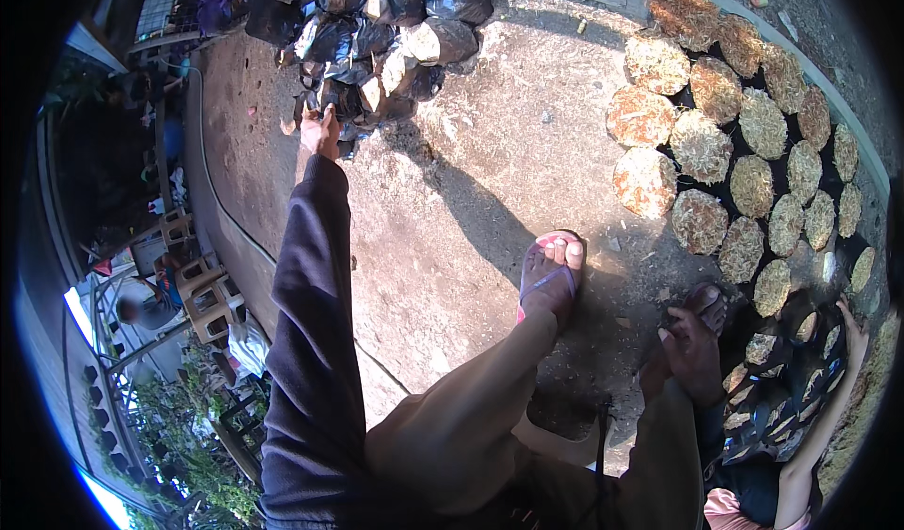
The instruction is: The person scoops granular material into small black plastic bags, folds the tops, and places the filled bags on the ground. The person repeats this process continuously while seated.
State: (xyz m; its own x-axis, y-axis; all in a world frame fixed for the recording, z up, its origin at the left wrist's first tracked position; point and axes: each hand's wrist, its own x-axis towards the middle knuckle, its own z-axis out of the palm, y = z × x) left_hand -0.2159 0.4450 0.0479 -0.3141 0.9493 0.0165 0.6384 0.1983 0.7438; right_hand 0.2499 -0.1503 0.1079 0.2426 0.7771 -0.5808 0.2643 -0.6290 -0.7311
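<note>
Left hand [320, 135] meets heaped black bags [373, 40], its grip impossible to tell; right hand [693, 344] looks empty, fingers apart; straw-topped containers [751, 186] stand packed, probably for mutual support.

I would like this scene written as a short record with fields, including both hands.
Left hand: at the near edge of piled black bags; grip unclear
Right hand: lowered by the right foot; nothing visible in it
Right side: round bundles topped with straw-like shreds, in close rows
Other person's hand: beside the lower-right bundles
Ground: brown, partly sunlit, partly shaded
</note>
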